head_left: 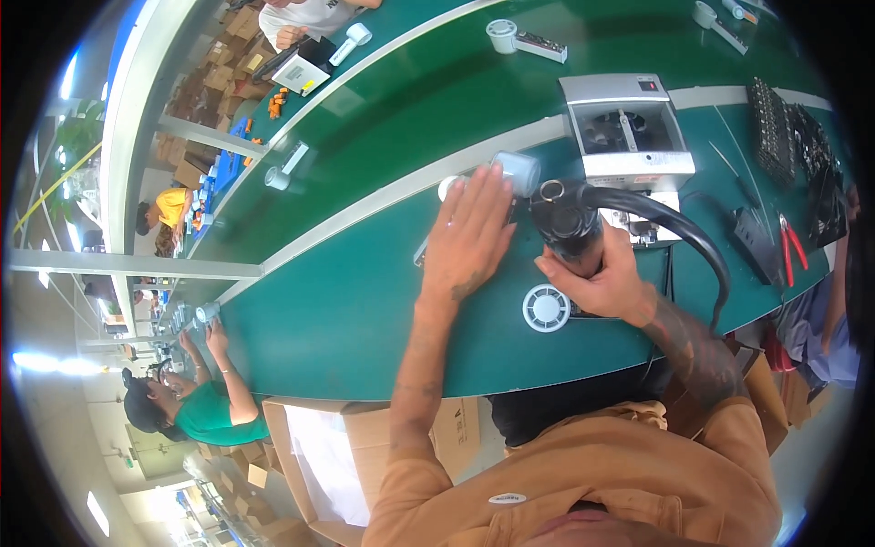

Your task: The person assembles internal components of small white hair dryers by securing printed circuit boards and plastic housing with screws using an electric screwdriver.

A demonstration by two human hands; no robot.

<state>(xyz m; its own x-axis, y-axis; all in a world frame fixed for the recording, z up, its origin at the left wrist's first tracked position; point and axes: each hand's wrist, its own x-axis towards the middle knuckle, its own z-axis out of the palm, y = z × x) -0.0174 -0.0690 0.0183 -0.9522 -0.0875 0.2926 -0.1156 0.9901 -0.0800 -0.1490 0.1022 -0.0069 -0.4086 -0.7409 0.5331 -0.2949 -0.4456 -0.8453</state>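
Lying palm-down near the bench's far edge, the left hand has straight fingers; can't tell if it's pinching anything underneath. At its fingertips, right by that edge, there's a pale cup: looks light, hard, maybe slick, so I'd take it round the sides. Next, the black tool, between far and near edges, probably has some heft; the right hand is wrapped snugly round its handle, best spot imo, since that thick cable on the right might tug.

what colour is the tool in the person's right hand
Black; the tool in the right hand shows best in the head view.
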